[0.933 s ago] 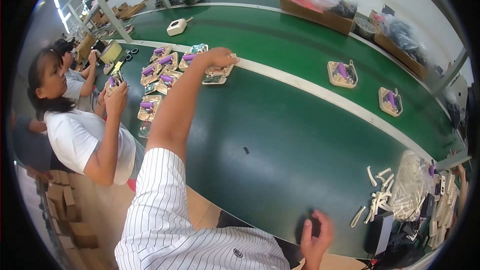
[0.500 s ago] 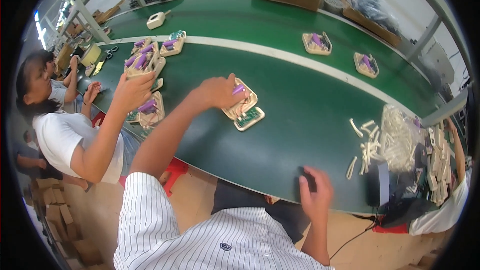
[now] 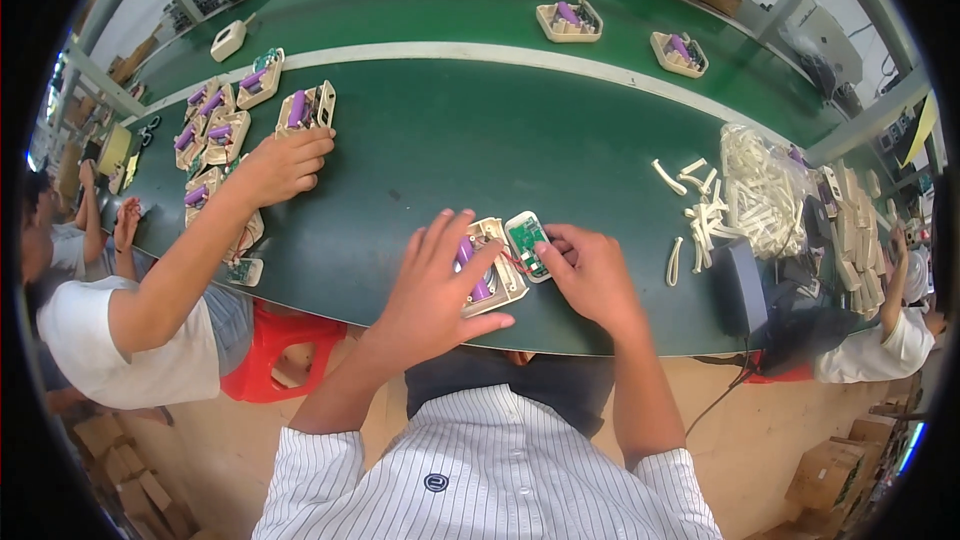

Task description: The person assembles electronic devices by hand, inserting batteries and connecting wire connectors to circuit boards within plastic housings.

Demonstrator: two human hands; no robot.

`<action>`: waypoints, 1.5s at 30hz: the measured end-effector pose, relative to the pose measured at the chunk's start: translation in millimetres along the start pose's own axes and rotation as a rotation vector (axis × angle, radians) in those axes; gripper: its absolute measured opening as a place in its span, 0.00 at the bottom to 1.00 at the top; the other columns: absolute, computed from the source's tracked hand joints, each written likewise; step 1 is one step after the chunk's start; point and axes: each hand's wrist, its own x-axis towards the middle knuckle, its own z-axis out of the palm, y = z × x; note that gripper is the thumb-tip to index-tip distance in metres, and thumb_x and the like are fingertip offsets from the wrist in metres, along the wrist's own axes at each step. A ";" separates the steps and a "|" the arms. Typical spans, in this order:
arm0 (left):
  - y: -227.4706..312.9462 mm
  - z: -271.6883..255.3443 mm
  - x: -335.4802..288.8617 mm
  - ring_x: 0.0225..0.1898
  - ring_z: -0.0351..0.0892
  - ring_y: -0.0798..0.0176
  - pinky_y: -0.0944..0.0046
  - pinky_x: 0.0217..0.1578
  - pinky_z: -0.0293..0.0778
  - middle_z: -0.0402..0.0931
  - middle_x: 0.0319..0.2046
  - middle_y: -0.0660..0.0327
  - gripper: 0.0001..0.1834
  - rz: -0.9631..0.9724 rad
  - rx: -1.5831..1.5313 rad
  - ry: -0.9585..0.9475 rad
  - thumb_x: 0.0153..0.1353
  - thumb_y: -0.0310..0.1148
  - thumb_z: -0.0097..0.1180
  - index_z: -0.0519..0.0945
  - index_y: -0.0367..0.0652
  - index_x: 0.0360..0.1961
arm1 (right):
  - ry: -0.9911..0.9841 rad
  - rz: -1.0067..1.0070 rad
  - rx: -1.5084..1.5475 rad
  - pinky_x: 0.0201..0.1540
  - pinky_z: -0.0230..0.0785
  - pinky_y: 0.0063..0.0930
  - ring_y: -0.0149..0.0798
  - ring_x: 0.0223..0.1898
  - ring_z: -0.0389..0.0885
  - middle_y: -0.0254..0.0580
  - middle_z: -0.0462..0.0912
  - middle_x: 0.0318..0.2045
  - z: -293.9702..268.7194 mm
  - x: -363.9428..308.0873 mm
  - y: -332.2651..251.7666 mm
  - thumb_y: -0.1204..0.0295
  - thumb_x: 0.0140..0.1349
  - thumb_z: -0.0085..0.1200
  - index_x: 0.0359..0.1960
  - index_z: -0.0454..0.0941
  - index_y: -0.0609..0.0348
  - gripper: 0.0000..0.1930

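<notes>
Close in front of me on the green bench lies an opened cream plastic case half (image 3: 508,292) with a purple cylindrical battery (image 3: 480,284) inside. My left hand (image 3: 432,285) rests over it, fingers spread, covering its left part. Just to the right, a smaller cream cover with a green circuit board (image 3: 527,235) is tilted up, joined to the case by thin red wires (image 3: 513,258). My right hand (image 3: 592,275) pinches this cover between thumb and fingers at its right edge.
A co-worker's hand (image 3: 285,165) at left touches another opened case (image 3: 308,108), near a cluster of similar ones (image 3: 225,135). Cream straps (image 3: 708,225), a plastic bag of them (image 3: 755,190) and a dark grey box (image 3: 735,285) stand at right. Two cases (image 3: 570,22) sit on the far strip.
My left hand has brought the case nearer to me and spread over it. My right hand has moved from empty to gripping the circuit-board cover. The view has shifted.
</notes>
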 end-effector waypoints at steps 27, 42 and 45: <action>-18.7 13.7 -1.6 0.69 0.61 0.34 0.31 0.65 0.57 0.59 0.69 0.43 0.33 0.053 -0.173 0.012 0.47 0.43 0.77 0.81 0.53 0.57 | -0.375 0.141 0.500 0.47 0.78 0.25 0.29 0.43 0.80 0.38 0.78 0.43 -9.5 20.0 -7.0 0.74 0.64 0.66 0.68 0.68 0.58 0.30; -15.8 23.2 -0.5 0.66 0.65 0.36 0.38 0.61 0.62 0.62 0.67 0.44 0.27 0.037 -0.152 0.062 0.47 0.42 0.76 0.84 0.46 0.49 | -0.532 0.171 0.614 0.45 0.77 0.24 0.29 0.44 0.81 0.40 0.82 0.46 -10.3 29.1 -6.6 0.76 0.66 0.64 0.68 0.69 0.62 0.29; -16.2 27.8 -2.6 0.67 0.65 0.35 0.37 0.61 0.62 0.63 0.67 0.44 0.27 0.040 -0.147 0.108 0.47 0.42 0.76 0.84 0.46 0.48 | -0.519 0.177 0.626 0.46 0.78 0.25 0.30 0.46 0.81 0.41 0.81 0.48 -8.2 29.4 -9.1 0.76 0.65 0.65 0.67 0.69 0.62 0.29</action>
